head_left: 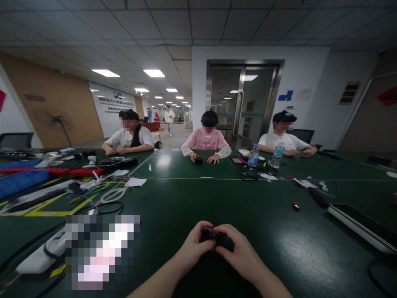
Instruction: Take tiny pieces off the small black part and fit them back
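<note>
A small dark object point(214, 235), black and block-like, is held between my two hands low over the green table point(173, 207). My left hand point(196, 245) grips its left end, thumb on the near side and fingers curled round the far side. Around the right end, my right hand point(238, 248) is closed in much the same way, its thumb close to the left thumb. The fingers cover much of the object, so its exact kind cannot be made out.
Cables, blue trays point(23, 182) and a white power strip point(46, 252) lie on the left. A white-edged device point(362, 225) and a small red-and-black item point(295, 206) are on the right. Water bottles point(253, 156) stand farther back. Several people sit opposite; one person's hand point(196, 158) touches a black object.
</note>
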### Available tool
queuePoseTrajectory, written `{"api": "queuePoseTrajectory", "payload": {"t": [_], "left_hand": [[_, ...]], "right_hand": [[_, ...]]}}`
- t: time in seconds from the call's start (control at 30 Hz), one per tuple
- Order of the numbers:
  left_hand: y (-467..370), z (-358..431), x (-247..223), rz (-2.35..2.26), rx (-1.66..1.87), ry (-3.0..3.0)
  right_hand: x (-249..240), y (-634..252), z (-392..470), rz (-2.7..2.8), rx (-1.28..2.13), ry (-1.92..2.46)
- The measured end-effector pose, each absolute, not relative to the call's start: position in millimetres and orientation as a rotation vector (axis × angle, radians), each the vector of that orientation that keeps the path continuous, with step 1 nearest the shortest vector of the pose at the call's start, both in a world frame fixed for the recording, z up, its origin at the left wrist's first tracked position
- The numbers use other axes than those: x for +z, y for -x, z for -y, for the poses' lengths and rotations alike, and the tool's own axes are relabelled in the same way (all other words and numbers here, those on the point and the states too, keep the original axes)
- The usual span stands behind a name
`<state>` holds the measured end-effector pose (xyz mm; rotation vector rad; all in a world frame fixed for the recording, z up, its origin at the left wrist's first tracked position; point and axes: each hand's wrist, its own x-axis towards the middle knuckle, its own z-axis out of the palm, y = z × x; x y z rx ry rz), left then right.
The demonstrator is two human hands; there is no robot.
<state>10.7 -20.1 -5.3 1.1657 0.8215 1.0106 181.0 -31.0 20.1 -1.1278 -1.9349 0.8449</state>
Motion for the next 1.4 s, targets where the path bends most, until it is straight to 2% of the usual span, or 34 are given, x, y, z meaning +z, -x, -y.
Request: {"api": "queuePoseTrajectory", "payload": {"t": [1.4], "left_hand": [[-8,16,-14,-0.798,0.990,-1.209]], "right_hand": [[18,-184,29,1.985,0.847,1.181]]}}
